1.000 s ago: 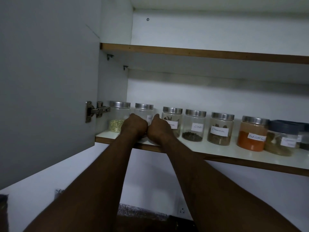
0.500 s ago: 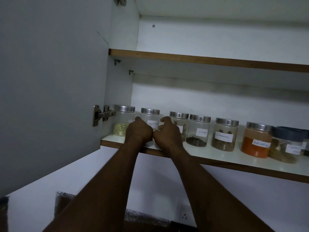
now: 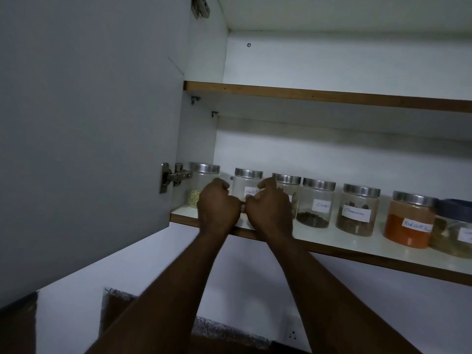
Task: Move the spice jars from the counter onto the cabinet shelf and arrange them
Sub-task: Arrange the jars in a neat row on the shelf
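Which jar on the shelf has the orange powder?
The Red Chilli jar, just right of the Cinnamon jar; it alone holds bright orange powder.

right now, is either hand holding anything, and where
Cannot tell. The left hand and right hand curl beside the Black jar, one at each side; contact is hidden.

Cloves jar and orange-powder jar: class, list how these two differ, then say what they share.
The Cloves jar holds a thin layer of dark bits; the orange-powder jar is nearly full. The Cloves jar stands further left, the orange-powder jar further right. Both stand upright on the shelf, with metal lids and white handwritten labels.
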Available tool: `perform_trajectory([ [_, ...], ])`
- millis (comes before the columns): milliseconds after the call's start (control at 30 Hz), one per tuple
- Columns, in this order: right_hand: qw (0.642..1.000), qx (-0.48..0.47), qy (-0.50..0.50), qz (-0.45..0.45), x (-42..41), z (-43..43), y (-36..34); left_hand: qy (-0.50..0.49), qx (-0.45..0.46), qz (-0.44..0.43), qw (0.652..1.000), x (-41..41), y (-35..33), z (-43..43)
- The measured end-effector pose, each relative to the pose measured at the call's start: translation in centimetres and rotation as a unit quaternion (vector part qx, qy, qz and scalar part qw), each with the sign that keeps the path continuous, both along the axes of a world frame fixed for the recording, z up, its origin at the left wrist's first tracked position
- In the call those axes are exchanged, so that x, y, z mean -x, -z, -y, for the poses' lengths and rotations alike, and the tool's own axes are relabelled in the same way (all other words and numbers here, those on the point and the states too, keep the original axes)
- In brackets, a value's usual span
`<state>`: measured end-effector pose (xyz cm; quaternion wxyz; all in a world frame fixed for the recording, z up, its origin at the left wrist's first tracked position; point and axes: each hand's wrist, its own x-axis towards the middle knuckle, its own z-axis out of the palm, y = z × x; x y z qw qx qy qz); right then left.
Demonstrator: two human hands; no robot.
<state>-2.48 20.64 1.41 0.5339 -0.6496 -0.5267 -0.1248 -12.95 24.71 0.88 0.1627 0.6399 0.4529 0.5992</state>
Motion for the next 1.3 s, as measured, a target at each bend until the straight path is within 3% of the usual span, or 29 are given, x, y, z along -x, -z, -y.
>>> perform_trajectory([
  [100,0.996,0.025,-0.056,0.071,0.4,-0.6,0.0,-0.093,-0.061,0.048,0.993,0.9,1.5,1.0],
  [267,0.977,0.127,-0.16,0.061,2.5,-2.3,-0.7,-0.107,0.045,0.039,0.992,1.9,-0.4,0.0],
  [467,0.96,0.218,-0.164,0.056,4.1,-3.5,-1.8,-0.077,0.103,0.037,0.991,3.0,-1.3,-1.8],
  [633,0.97,0.171,-0.17,0.023,3.9,-3.6,-1.2,-0.002,0.152,0.023,0.988,3.4,-1.8,-2.7],
  [800,0.978,0.075,-0.163,-0.101,3.0,-3.2,-0.9,0.088,0.199,0.126,0.968,4.2,-2.1,-2.9],
  [867,0.982,0.088,-0.151,-0.078,3.1,-3.2,-1.0,0.07,0.187,0.159,0.967,4.3,-1.7,-2.6],
  [1000,0.978,0.161,-0.136,-0.007,4.0,-3.5,-1.1,-0.007,0.15,0.067,0.986,4.2,-1.2,-2.6],
  [1100,0.974,0.177,-0.14,0.003,4.0,-3.7,-1.1,0.053,0.185,0.055,0.98,4.0,-2.0,-2.6],
  [1200,0.983,0.122,-0.131,-0.045,3.4,-3.5,-1.1,0.116,0.246,0.074,0.959,4.3,-3.1,-2.7],
  [1300,0.985,0.078,-0.109,-0.108,3.1,-3.3,-1.2,0.115,0.224,0.05,0.967,4.6,-3.1,-3.1],
])
